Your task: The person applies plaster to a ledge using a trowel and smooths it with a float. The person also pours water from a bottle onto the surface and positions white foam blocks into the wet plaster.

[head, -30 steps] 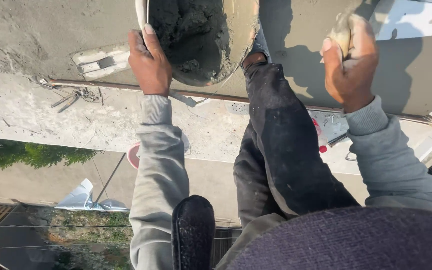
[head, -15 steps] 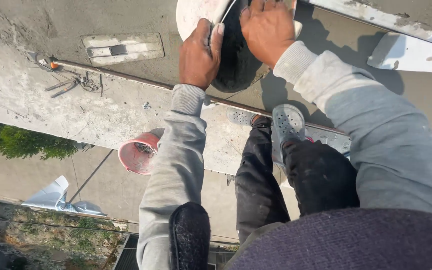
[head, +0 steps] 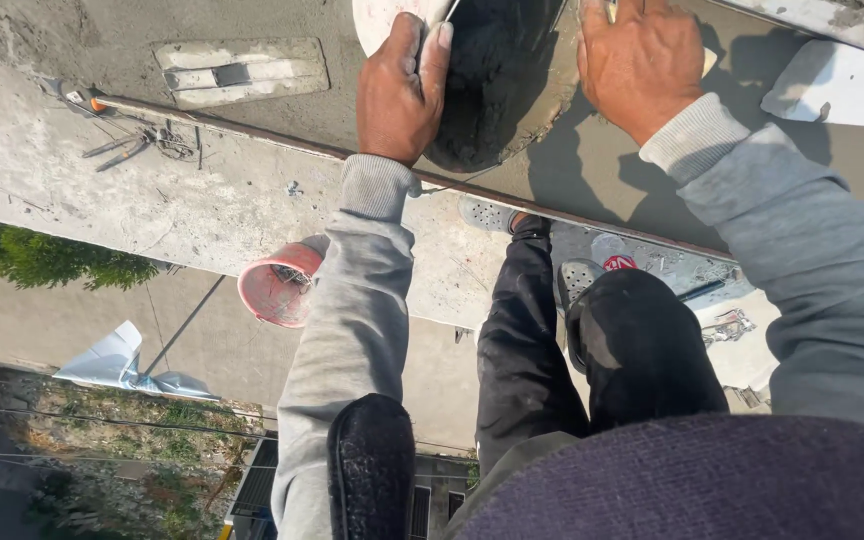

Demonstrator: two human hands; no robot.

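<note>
Left hand [head: 399, 90] grips rim of white pan [head: 392, 20] w/ dark wet mortar [head: 497, 80], right hand [head: 642, 62] pressed flat on grey wall [head: 592, 180], red bucket [head: 277, 285] below.

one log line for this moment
left hand: grips pan rim | right hand: on pan's far rim | mortar pan: holds wet mortar

Red round plastic bucket [head: 280, 284] on the grey concrete ledge [head: 152, 205], near its edge. Long thin metal rod [head: 252, 127] lies across the slab. Bent wire scraps [head: 142, 145] near its left end. Rectangular grey float [head: 242, 68] on wet cement. Green shrubs [head: 42, 262] far below.
</note>
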